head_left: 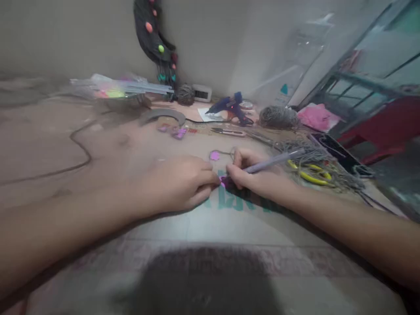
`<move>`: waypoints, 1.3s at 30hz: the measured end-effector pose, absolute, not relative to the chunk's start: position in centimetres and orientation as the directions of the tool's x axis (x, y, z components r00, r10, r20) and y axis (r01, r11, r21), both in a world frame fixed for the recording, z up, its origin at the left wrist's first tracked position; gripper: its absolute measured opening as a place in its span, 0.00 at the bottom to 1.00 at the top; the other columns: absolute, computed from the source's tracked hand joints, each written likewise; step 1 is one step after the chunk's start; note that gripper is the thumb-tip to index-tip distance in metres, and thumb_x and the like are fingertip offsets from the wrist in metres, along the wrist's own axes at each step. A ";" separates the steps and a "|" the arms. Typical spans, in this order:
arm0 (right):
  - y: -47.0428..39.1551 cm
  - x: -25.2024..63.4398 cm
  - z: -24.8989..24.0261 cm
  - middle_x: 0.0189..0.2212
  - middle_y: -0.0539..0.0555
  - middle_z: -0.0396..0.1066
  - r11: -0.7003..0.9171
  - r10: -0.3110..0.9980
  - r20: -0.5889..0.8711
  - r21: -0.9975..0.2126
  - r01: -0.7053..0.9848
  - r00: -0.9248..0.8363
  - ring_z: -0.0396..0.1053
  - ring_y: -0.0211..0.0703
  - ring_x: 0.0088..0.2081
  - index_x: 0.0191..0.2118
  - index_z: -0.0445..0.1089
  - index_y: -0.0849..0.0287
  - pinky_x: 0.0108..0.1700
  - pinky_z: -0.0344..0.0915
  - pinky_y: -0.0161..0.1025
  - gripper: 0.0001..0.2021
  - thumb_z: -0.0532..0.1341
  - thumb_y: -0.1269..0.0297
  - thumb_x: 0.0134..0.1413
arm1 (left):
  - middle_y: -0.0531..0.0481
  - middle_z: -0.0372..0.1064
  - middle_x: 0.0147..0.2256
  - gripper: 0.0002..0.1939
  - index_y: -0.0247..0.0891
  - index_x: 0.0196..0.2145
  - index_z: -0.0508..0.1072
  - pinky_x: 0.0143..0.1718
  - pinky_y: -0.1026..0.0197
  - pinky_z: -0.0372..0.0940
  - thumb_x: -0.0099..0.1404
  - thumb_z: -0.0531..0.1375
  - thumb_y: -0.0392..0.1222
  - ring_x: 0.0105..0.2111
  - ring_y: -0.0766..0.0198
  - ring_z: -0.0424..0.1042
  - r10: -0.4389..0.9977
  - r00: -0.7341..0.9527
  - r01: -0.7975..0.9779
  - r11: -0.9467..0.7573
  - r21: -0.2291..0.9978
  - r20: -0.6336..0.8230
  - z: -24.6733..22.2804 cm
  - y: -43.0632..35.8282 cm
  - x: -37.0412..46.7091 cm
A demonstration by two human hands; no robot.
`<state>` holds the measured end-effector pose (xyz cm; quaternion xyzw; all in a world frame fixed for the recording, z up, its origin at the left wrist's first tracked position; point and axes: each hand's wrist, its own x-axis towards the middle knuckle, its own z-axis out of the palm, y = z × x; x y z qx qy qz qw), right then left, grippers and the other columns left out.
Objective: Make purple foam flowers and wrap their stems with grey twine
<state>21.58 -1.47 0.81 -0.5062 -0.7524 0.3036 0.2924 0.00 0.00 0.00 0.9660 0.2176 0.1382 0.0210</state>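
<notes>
Nearest the camera, the desk (160, 229) is darkened by a rounded shadow (206, 284). Beyond it, a small purple piece (222, 182) is placed between the hands. Its edge is touched by the left hand (188, 181); whether that grip is clamped on it cannot be told. In the right hand's (247, 170) grip, a pale pen (272, 161) is clamped, slanting rightward.

Tabletop (203, 227) nearside of the hands (185, 181) is open; rightward, tangled yarn (341, 177) obstructs.
</notes>
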 end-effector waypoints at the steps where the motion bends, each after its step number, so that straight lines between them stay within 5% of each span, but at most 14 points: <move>1: -1.5 21.5 0.8 0.15 0.45 0.64 0.283 0.943 0.110 -0.759 0.586 -0.313 0.59 0.32 0.18 0.23 0.56 0.55 0.21 0.53 0.32 0.13 0.60 0.66 0.54 | 0.48 0.75 0.32 0.14 0.39 0.41 0.79 0.33 0.56 0.62 0.69 0.53 0.38 0.33 0.57 0.73 0.424 0.867 0.413 -0.905 0.098 0.260 -0.1 0.0 0.0; 26: -1.1 21.7 0.7 0.15 0.44 0.59 0.288 0.952 0.142 -0.718 0.634 -0.271 0.56 0.32 0.19 0.23 0.53 0.55 0.23 0.52 0.32 0.13 0.58 0.68 0.54 | 0.48 0.75 0.34 0.13 0.39 0.41 0.78 0.36 0.56 0.63 0.69 0.53 0.38 0.35 0.57 0.73 0.420 0.866 0.404 -0.908 0.113 0.273 -0.3 0.1 0.2; 39: -0.7 22.1 -0.1 0.13 0.42 0.63 0.217 0.966 0.114 -0.849 0.481 -0.233 0.58 0.33 0.17 0.26 0.56 0.55 0.22 0.53 0.32 0.13 0.58 0.59 0.59 | 0.48 0.74 0.33 0.12 0.38 0.40 0.77 0.35 0.56 0.63 0.70 0.53 0.39 0.34 0.57 0.72 0.423 0.852 0.419 -0.904 0.083 0.307 -0.6 -0.1 0.4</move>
